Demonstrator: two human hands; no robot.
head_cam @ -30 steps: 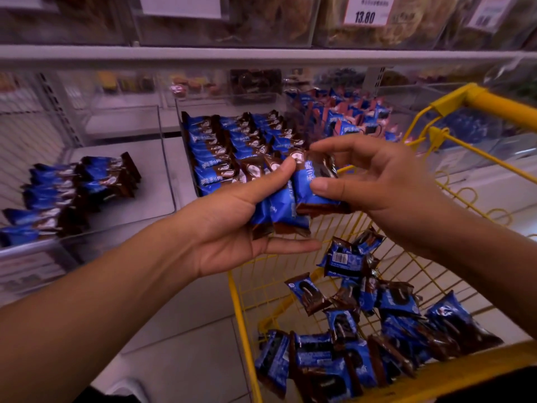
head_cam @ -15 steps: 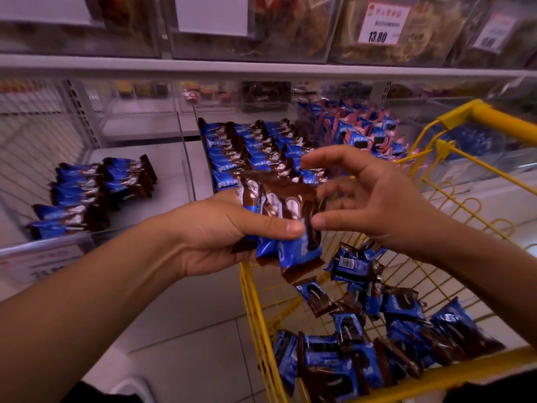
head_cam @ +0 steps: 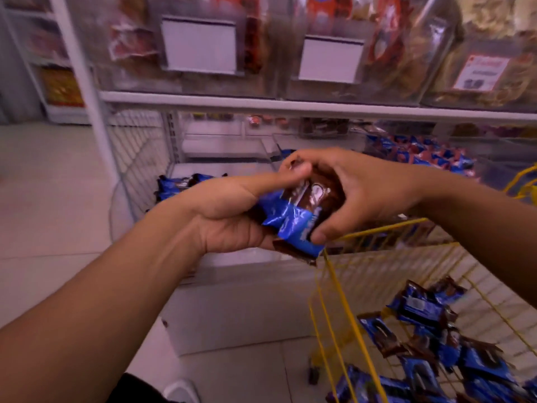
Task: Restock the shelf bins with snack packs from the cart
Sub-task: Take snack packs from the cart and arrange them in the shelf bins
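Both hands hold one stack of blue-and-brown snack packs (head_cam: 299, 216) in front of the lower shelf. My left hand (head_cam: 229, 216) grips the stack from the left, thumb along its top. My right hand (head_cam: 360, 193) grips it from the right, fingers curled over the top and thumb under the lower corner. Behind the hands, a clear shelf bin (head_cam: 186, 184) holds a few of the same packs. More packs fill a bin at the right (head_cam: 421, 155). Several loose packs (head_cam: 436, 344) lie in the yellow wire cart (head_cam: 343, 309) at lower right.
The upper shelf (head_cam: 290, 104) carries clear bins of other snacks with blank and printed price cards (head_cam: 331, 58). A white wire shelf end panel (head_cam: 136, 158) stands at the left. Pale tiled floor (head_cam: 52, 199) lies left and below.
The view has swung left and up. My right hand has closed onto the stack that my left hand held, and both hands moved together over the cart's left edge.
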